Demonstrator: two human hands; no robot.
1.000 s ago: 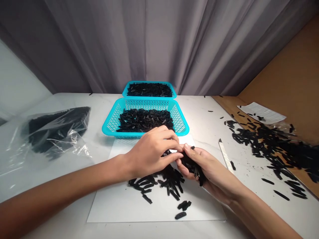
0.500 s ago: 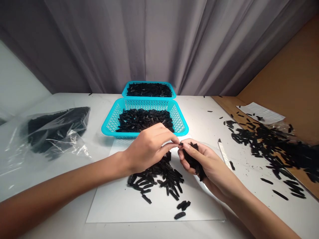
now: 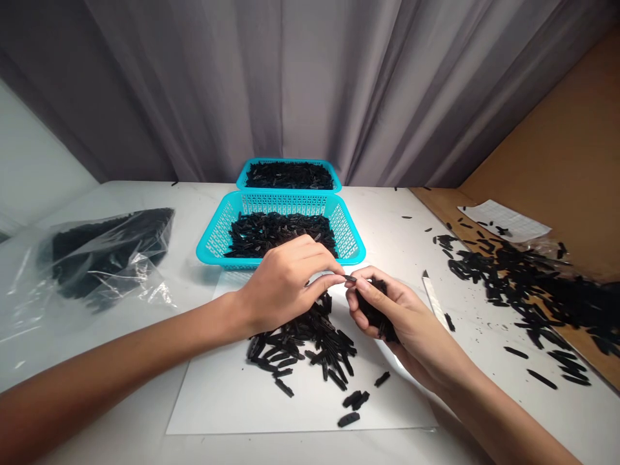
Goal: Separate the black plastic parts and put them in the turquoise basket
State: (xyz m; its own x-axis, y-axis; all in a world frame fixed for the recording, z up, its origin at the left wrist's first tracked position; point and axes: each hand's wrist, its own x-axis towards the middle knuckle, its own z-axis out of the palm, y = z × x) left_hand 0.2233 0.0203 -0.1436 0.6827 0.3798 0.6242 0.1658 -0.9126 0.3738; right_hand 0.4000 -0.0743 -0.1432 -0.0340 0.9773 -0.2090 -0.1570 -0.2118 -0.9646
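Between thumb and fingertips, my left hand [image 3: 288,281] pinches one end of a small black piece [image 3: 349,278]. The thumb and forefinger of my right hand [image 3: 394,307] meet its other end. A clump of black pieces [image 3: 372,306] is also held in my right palm, partly hidden by the fingers. Below both hands, a loose pile of black pieces [image 3: 334,342] lies on a white sheet [image 3: 227,407]. Several separate pieces [image 3: 349,420] rest nearer the sheet's front edge. Just behind my left hand stands a blue basket [image 3: 356,239] of black pieces.
A second filled blue basket [image 3: 337,181] stands at the back. On the left lies a clear plastic bag [image 3: 140,258] of black material. To the right are a white-handled blade [image 3: 436,300], a wide scatter of black pieces [image 3: 508,278] and a gridded paper [image 3: 518,223].
One more black piece now lies on the sheet below my right hand, and the clump no longer sticks out as far there. The piece between my fingertips shows more.
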